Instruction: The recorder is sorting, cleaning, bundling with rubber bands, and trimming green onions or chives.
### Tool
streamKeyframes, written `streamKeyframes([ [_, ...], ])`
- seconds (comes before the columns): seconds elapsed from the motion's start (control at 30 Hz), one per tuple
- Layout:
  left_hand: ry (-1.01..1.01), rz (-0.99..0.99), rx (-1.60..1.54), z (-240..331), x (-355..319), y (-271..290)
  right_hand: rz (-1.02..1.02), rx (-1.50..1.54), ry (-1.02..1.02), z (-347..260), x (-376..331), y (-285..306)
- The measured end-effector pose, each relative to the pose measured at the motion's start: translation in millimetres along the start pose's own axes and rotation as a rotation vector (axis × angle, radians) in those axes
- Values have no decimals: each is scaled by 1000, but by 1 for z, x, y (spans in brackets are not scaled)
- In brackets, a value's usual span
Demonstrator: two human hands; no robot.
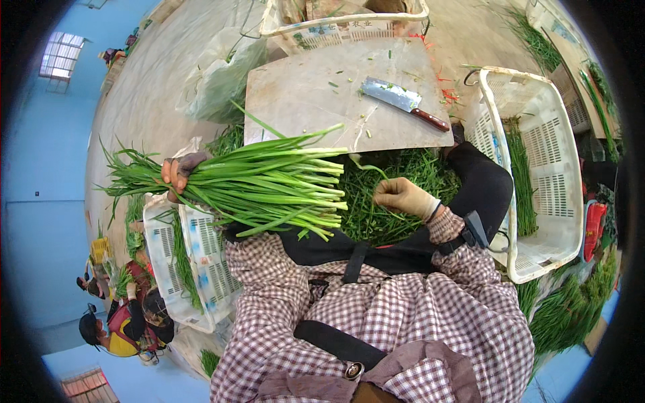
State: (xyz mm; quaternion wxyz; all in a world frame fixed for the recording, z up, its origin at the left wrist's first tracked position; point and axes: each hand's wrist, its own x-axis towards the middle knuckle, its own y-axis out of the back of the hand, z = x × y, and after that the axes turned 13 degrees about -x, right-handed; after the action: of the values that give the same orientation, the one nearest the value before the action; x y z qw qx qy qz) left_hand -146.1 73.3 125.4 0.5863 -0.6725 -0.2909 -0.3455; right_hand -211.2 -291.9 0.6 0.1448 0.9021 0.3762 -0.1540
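My left hand [179,170], in a worn glove, grips a thick bundle of long green chive stalks [269,185] held sideways, cut ends pointing right. My right hand [402,196], in a beige glove, pinches a single green stalk [366,165] pulled up from a loose pile of cut greens [396,181] below the bundle. Beyond the pile lies a wooden cutting board [316,101] with a cleaver [403,101], red-brown handle to the right, lying flat on it.
A white plastic crate [557,201] with some greens stands at right, another white crate [195,269] at lower left, a third [336,27] beyond the board. More greens [571,309] lie at lower right. Other people [127,316] crouch at far lower left.
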Motion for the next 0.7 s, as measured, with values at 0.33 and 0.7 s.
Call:
streamKeyframes([
  [0.33,-90,-2,-183,-13,-1,30,196,231,487,-84,33,21],
  [0.7,-261,373,-97,38,-57,49,615,-431,898,-68,16,-20],
])
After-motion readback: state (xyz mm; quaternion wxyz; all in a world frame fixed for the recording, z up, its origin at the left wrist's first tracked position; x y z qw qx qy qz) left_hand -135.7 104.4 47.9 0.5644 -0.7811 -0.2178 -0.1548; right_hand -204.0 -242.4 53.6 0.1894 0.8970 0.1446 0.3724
